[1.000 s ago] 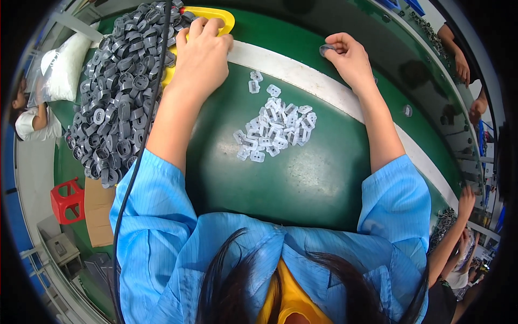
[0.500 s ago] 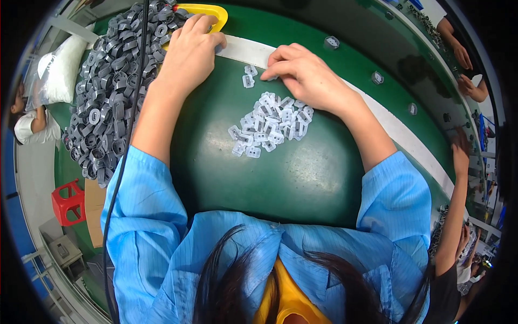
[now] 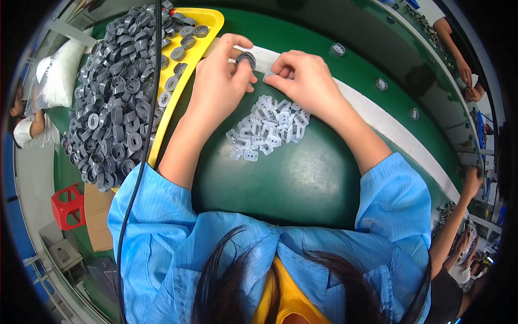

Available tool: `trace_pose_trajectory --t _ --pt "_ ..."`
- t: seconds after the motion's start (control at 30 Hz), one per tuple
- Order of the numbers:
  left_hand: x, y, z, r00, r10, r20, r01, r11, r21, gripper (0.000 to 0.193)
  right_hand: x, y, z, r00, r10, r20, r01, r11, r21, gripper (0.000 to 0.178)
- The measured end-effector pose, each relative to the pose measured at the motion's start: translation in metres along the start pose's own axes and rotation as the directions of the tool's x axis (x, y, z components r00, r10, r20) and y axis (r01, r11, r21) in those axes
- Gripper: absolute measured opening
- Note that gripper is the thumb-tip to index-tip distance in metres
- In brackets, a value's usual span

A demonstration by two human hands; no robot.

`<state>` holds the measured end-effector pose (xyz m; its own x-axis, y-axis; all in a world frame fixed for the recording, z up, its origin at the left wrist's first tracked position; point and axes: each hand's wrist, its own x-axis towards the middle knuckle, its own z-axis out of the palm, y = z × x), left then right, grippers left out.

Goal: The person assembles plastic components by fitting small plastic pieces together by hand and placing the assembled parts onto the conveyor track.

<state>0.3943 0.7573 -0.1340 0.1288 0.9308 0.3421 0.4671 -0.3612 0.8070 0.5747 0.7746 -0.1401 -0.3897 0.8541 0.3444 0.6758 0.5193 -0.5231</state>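
My left hand [image 3: 222, 75] grips a grey oval plastic housing [image 3: 246, 58] between thumb and fingers, its hollow side showing. Close beside it, my right hand [image 3: 305, 78] pinches a small translucent plastic piece [image 3: 267, 76], largely covered by the fingertips. The two held parts are near each other but apart. Below the hands, a loose pile of translucent plastic pieces [image 3: 267, 127] lies on the green worktop [image 3: 259, 183]. To the left, a yellow tray [image 3: 200, 48] bears a heap of grey housings [image 3: 116, 102].
Beyond a white strip [image 3: 372, 116], a green belt [image 3: 297, 40] carries several spaced parts. A black cable [image 3: 148, 129] hangs at the left in front of the tray. A red stool [image 3: 69, 206] and a white sack [image 3: 58, 75] stand left. Co-workers' arms [image 3: 456, 216] show at the right.
My left hand has come from the tray toward the right with a grey housing, uncovering the tray's edge. My right hand has shifted slightly right and holds a translucent piece.
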Motion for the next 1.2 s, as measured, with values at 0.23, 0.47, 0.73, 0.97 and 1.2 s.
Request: trace_pose_trajectory --t 0.23,0.47,0.73,0.97,1.2 --pt "-0.012 -0.004 0.003 0.98 -0.181 0.083 0.192 0.969 -0.156 0.034 0.012 0.013 -0.021 0.928 0.217 0.302 -0.372 0.569 0.733 0.017" --pt "-0.014 0.0 0.013 1.0 -0.01 -0.016 0.009 1.0 -0.024 0.035 0.002 -0.014 -0.012 0.996 -0.041 -0.08 0.065 0.946 0.319 0.015" --pt "-0.02 0.001 0.016 0.974 0.216 -0.063 -0.211 0.975 0.071 0.037 0.005 -0.016 -0.022 0.956 0.144 0.254 -0.238 0.889 0.392 0.022" --pt "-0.019 0.01 0.023 0.958 0.283 -0.042 -0.281 0.958 0.054 0.039 0.005 -0.003 -0.018 0.893 0.163 0.42 -0.444 0.473 0.761 0.018" --pt "-0.015 0.006 0.008 0.976 0.205 0.071 -0.2 0.978 -0.065 0.037 0.008 0.01 -0.026 0.811 0.091 0.578 -0.569 0.352 0.743 0.013"
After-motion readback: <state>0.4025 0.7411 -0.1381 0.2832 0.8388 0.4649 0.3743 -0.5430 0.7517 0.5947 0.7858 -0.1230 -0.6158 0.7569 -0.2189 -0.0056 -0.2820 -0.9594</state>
